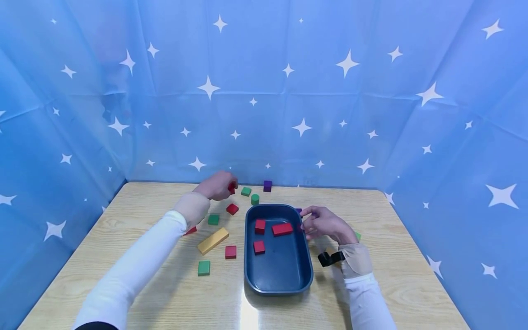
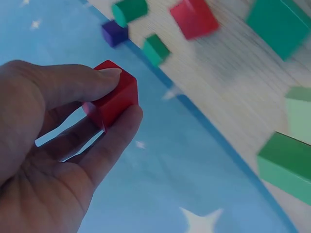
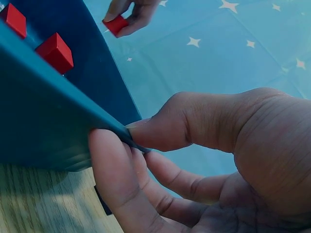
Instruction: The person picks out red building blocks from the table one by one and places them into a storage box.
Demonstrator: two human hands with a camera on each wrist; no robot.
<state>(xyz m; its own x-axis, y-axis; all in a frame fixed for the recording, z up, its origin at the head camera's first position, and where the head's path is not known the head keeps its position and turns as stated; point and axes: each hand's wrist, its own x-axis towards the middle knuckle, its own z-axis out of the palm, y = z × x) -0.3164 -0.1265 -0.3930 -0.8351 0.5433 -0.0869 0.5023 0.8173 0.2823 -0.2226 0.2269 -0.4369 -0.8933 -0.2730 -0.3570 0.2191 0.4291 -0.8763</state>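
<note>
At the far left of the table, my left hand pinches a red block between thumb and fingers. The left wrist view has it held up in front of the blue curtain. My right hand grips the right rim of a dark blue bin, thumb over the edge and fingers along the outer wall. Inside the bin lie three red blocks, among them a longer one. Closest to the left hand are a flat green block and a red block on the table.
Left of the bin lie a long yellow block, a red block and several green ones, including a cylinder. A purple block sits at the back edge. Another purple piece shows behind the bin's right corner.
</note>
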